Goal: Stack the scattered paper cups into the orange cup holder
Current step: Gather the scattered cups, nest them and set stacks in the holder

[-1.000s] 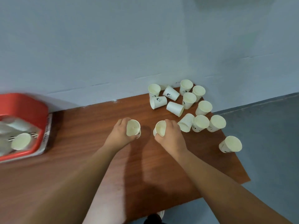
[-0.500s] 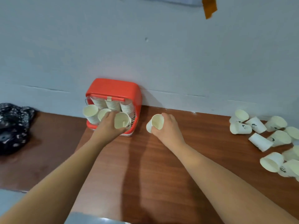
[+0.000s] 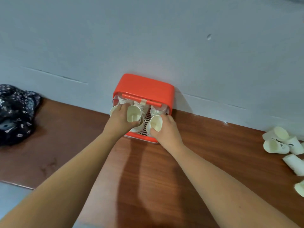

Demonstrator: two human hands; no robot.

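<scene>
Step in hand: you are at the open front of the orange cup holder with a cup in each hand; by my reading, each one now goes into a stack.
Left hand: fingers curled round the left cup, its mouth facing you, just over the middle stack.
Right hand: thumb and fingers wrapped round the right cup, just in front of the right stack.
Doing it well: point each cup's base into the open mouth of its stack and push straight along the stack's line. Seat one, then the other (two at once invites a skewed nest). Grip lightly, since thin paper walls probably buckle under a squeeze.
Watch for: your left hand hides part of the far-left stack, so check its mouth before aiming there.
Where the holder sits: against the wall, on the table, touching both cups' neighbourhood at your fingertips.
Left to do: loose cups lie well apart, at the table's right edge.
</scene>
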